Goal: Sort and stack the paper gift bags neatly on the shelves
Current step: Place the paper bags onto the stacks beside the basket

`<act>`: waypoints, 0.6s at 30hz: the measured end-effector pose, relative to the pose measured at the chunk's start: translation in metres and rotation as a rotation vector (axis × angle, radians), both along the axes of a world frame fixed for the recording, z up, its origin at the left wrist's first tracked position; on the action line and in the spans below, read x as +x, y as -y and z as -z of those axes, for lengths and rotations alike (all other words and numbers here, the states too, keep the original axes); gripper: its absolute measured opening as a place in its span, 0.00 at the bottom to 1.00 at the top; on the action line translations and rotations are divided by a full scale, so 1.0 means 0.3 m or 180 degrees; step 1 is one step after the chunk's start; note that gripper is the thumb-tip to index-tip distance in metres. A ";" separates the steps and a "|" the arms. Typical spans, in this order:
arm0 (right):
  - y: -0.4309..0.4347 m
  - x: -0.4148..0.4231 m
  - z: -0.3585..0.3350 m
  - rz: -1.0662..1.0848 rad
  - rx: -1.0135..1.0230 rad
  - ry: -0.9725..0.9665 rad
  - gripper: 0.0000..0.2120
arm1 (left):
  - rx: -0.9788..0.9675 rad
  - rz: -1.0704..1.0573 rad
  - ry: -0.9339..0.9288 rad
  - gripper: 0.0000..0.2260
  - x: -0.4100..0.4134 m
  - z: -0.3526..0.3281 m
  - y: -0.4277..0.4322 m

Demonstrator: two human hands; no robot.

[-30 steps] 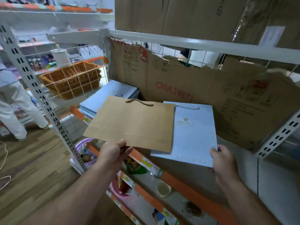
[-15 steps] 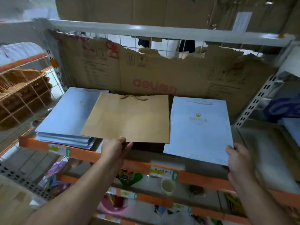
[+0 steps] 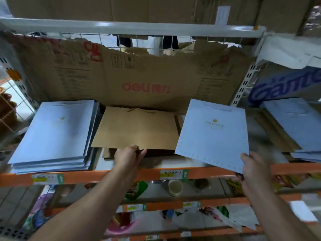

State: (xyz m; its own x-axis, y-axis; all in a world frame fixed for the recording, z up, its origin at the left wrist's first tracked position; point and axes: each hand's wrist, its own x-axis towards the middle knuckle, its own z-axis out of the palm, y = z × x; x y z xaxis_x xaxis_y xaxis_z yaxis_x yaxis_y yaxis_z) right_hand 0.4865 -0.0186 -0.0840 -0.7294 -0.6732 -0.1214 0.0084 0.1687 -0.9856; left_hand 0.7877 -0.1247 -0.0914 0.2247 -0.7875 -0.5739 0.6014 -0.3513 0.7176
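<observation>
While the left hand (image 3: 129, 154) pinches the near edge of a flat brown kraft paper bag (image 3: 137, 129) over the middle of the orange-edged metal shelf (image 3: 104, 176), the right hand (image 3: 254, 168) grips the near right corner of a flat pale blue paper gift bag (image 3: 212, 134), tilted just right of the brown one. Its gold print shows a crown above a blurred word, seemingly "PRINCE". A stack of pale blue bags (image 3: 52, 134) lies left of the brown bag. Behind, a torn brown cardboard sheet (image 3: 156, 72) reads "deli" in red.

Brown kraft bag (image 3: 137, 129), lt-blue bag (image 3: 212, 136) w/ gold crown.
</observation>
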 end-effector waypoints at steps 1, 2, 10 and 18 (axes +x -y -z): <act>0.003 0.002 0.007 -0.0045 -0.0011 -0.0011 0.08 | -0.0004 -0.0002 -0.0046 0.15 -0.019 -0.005 0.005; 0.008 0.002 0.014 -0.0097 0.0003 -0.0030 0.08 | 0.0027 0.0024 -0.0083 0.14 -0.039 -0.010 0.011; 0.075 0.022 0.008 -0.0613 0.0211 -0.0117 0.08 | 0.0431 0.0615 0.0246 0.10 -0.093 -0.019 0.035; 0.166 0.069 0.011 -0.1066 0.0169 -0.0027 0.09 | 0.0451 0.0928 0.1193 0.12 -0.045 -0.071 -0.039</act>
State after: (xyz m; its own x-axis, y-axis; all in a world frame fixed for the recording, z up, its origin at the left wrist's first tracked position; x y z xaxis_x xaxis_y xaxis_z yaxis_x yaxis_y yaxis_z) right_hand 0.5072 -0.0683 -0.0873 -0.4700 -0.8685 -0.1576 -0.0643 0.2118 -0.9752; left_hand 0.7743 -0.1131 -0.0701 0.2181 -0.7683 -0.6018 0.1734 -0.5763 0.7986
